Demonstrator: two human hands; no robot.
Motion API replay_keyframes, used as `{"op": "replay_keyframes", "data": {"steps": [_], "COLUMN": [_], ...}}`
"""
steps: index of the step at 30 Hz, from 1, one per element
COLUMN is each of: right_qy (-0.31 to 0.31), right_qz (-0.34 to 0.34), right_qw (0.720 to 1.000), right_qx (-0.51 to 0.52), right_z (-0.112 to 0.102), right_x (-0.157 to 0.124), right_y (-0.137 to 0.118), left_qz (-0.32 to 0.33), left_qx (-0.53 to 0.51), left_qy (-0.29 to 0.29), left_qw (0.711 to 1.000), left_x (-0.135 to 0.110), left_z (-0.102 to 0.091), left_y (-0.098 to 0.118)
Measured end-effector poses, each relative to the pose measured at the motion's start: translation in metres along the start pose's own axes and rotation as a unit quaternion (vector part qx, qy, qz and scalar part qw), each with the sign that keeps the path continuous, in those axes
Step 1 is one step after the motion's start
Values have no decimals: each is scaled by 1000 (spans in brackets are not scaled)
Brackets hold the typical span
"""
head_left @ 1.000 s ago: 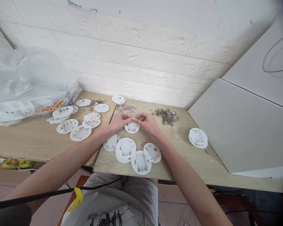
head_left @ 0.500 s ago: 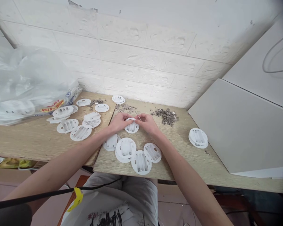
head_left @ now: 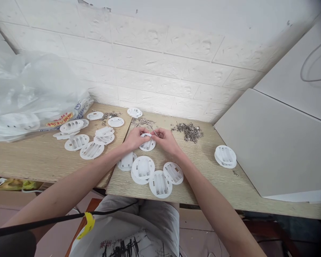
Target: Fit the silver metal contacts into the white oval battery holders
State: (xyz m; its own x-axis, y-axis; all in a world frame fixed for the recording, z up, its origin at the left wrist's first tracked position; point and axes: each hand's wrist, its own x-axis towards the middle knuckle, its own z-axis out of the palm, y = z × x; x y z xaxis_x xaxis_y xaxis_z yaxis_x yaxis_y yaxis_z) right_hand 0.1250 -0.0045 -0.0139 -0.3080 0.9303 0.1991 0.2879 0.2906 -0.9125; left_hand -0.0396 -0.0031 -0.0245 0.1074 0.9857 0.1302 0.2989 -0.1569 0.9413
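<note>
My left hand [head_left: 135,138] is closed on the left edge of a round white plastic battery holder [head_left: 147,144], which is tilted toward me over the table. At its upper right edge my right hand [head_left: 166,140] pinches a thin metal tool, perhaps tweezers [head_left: 154,131], whose shaft sticks out up and to the left. My fingers hide the spot where both hands meet on the holder. Just below lie more round battery holders [head_left: 143,167], some overlapping. One near the table edge [head_left: 161,184] shows its slots with small metal contacts at the ends.
A pile of small metal pieces [head_left: 189,132] lies right of my hands, a thinner scatter [head_left: 143,122] behind them. More holders [head_left: 92,150] cover the left table near a clear plastic bag [head_left: 37,96]. Stacked holders [head_left: 225,156] sit beside a grey panel [head_left: 278,142]. A tiled wall stands behind.
Both hands and the held battery holder have shifted slightly to the left. The thin metal tool has tipped a little further left. The other holders stay in place.
</note>
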Motion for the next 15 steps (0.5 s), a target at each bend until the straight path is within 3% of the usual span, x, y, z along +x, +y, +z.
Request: {"op": "replay_keyframes", "data": {"steps": [4,7,10,15], "right_qy": [17,41,57,60], "right_qz": [38,86,109,103], "right_qw": [997,987,974,982], "right_qx": [59,132,188,149], "right_z": [-4,-8,-10,-11], "right_x": [0,1,4,4], "right_y": [-3,-5,-3,-4], "left_qz": [-30,-31,-8,-8], "left_qx": [-126,-279,-351,-375], "left_qy": [-32,-98,-160,-133], "left_qw": [991,955,923,918], "left_x": [-2,-4,-4,-1], "left_z": [-1,-3,-5,-4], "left_y": [7,16,20,14]}}
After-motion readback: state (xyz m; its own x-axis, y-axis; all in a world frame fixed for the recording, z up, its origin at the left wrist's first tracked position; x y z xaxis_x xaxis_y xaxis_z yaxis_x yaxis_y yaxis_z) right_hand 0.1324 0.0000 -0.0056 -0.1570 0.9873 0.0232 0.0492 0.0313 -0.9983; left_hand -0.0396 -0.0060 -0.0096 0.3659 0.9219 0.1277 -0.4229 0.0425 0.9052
